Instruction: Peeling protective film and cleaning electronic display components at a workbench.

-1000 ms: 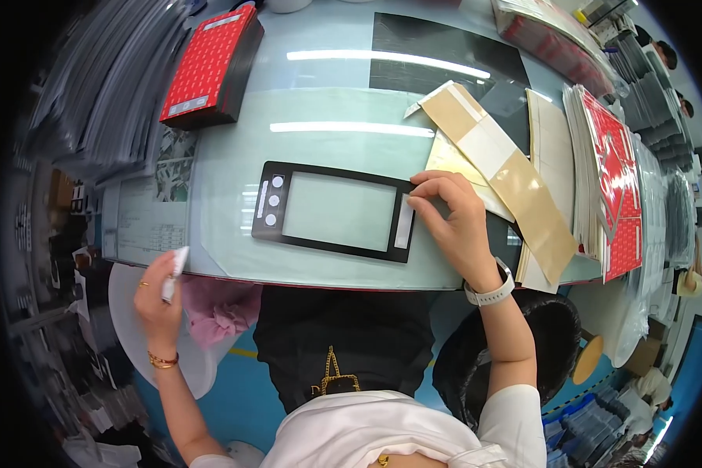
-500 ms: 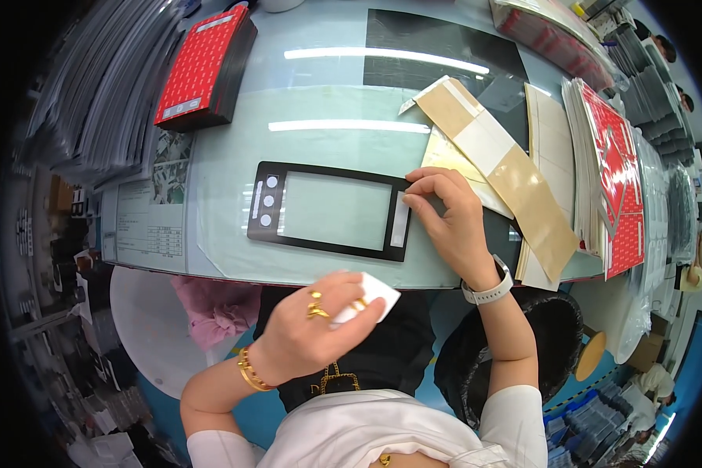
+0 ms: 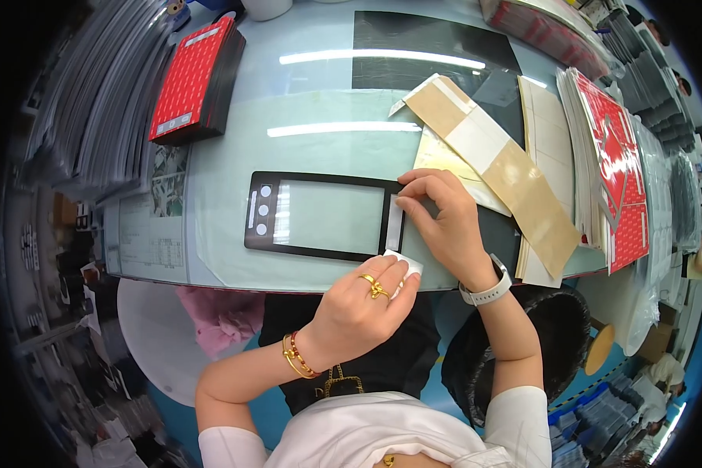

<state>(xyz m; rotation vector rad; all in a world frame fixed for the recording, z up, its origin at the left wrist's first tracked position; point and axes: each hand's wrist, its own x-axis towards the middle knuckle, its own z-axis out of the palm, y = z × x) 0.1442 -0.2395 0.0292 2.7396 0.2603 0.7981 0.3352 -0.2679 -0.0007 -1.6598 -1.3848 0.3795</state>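
Observation:
A flat rectangular panel (image 3: 317, 253) with a black border and a clear window lies on the table. Three pale discs and a white strip sit at its left end, and a long pale strip (image 3: 395, 222) runs along its right end. Bent fingers of my right hand (image 3: 443, 222) pinch the panel's far right corner. My left hand (image 3: 359, 310) is closed on a small white square piece (image 3: 404, 269), cloth or card, I cannot tell which. That piece touches the panel's near right corner or lies right beside it.
Tan and white paper strips (image 3: 491, 152) lie right of the panel, near stacked red-and-white sheets (image 3: 610, 168). A red-topped stack (image 3: 193, 74) stands far left beside tall grey sheet stacks (image 3: 101, 93). Below the table's front edge are a black-lined bin (image 3: 476, 351) and a pink cloth (image 3: 226, 316).
My left hand has moved right and away from me, bringing the white square piece from in front of the table edge to the panel's near right corner. My right hand stays at the far corner.

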